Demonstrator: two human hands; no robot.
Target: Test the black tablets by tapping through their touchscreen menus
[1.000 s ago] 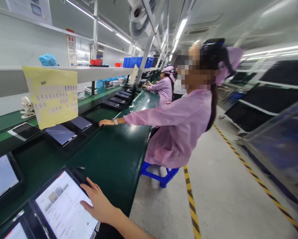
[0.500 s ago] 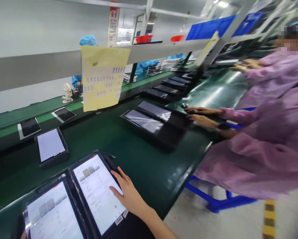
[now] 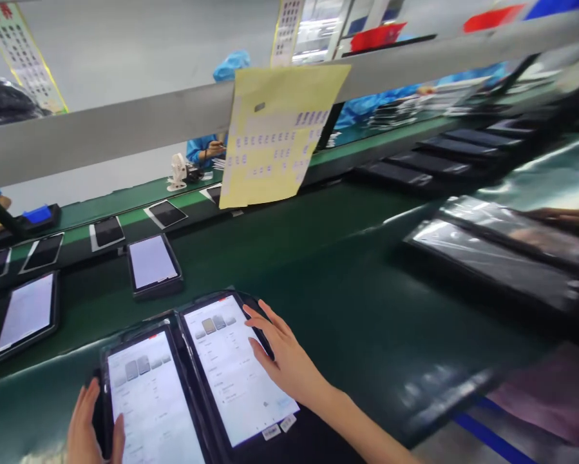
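Two lit tablets lie side by side in black holders at the near edge of the green bench. My right hand (image 3: 282,357) rests on the right edge of the right tablet (image 3: 236,367), fingers spread and flat on the screen and frame. My left hand (image 3: 89,428) grips the left edge of the left tablet (image 3: 149,403), thumb over the frame and fingers curled behind it. Both screens show a white settings-like page.
More lit tablets (image 3: 151,261) and dark ones (image 3: 105,231) lie on the green conveyor behind. A yellow sheet (image 3: 279,132) hangs from a grey rail (image 3: 125,125). Film-wrapped tablets in a black tray (image 3: 502,258) sit at right. People in blue work beyond the belt.
The view has swung left and down, away from the people in pink. My left hand has come into view on the left tablet. My right hand stays on the right tablet.
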